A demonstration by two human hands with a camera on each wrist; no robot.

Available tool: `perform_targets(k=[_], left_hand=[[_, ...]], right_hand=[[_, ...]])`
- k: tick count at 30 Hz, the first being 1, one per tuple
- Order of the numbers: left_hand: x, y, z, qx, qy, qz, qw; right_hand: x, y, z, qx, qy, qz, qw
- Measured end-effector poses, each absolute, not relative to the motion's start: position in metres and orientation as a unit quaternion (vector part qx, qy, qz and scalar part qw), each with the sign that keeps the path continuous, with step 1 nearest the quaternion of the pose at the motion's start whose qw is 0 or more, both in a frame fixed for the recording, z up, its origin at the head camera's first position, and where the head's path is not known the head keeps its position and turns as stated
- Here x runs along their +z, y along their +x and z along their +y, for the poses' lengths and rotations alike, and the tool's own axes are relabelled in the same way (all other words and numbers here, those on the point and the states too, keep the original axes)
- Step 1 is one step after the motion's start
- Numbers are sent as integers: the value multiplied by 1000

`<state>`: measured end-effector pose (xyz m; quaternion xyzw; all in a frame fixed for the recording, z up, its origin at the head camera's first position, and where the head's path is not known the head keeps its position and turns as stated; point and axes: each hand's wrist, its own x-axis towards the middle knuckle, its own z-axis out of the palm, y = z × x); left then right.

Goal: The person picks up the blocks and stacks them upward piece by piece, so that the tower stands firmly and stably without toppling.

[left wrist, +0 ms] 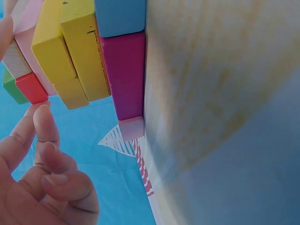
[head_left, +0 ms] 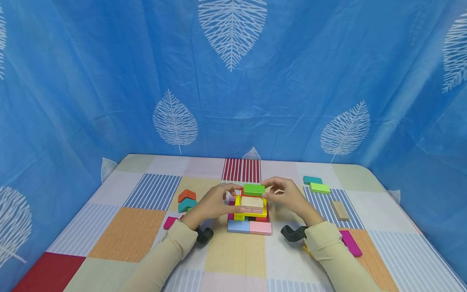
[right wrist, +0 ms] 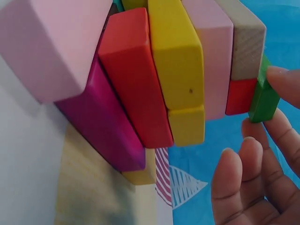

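A layered stack of coloured blocks stands mid-table, with a green block on top at the back and a wooden block in front. My left hand is at the stack's left side; in the left wrist view its index fingertip touches the end of a red block, and its thumb lies by the wooden block. With thumb and index finger, my right hand pinches the right end of the green block. Yellow blocks and pink ones lie lower in the stack.
Orange and teal blocks lie left of the stack. On the right are teal, lime, wooden and magenta blocks. A blue curtain hangs behind the table.
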<state>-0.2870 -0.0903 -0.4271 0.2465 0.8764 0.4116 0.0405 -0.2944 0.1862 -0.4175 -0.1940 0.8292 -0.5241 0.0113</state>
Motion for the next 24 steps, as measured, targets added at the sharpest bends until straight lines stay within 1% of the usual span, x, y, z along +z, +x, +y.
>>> perform_targets(k=[12,24], left_hand=[[-425,-286,-88,402,242,882,42],[-427,-287,-88,411,235,880,43]], right_hand=[[-419,-296,181,-532,-199,822,33],[-420,-295,183,-539,-193,819,35]])
